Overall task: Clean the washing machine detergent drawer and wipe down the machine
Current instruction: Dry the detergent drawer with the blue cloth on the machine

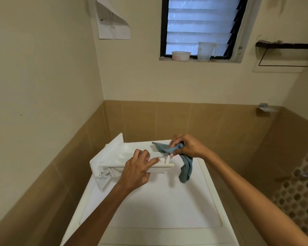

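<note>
Two hands, drawer, cloth partly hidden

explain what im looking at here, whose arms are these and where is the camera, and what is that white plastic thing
There is no robot here. The one picture comes from a camera worn on a person's head, looking forward and down, so the two bare arms reaching in from the bottom are that person's own.

The white surface below is the top of a washer, standing in a tiled corner under a window.

The white plastic thing is the detergent drawer, taken out and held just over the washer's top. The left hand grips its near side to steady it. The right hand holds a blue-grey cloth bunched in its fingers, pressing one end into the drawer while the rest hangs down.
</note>
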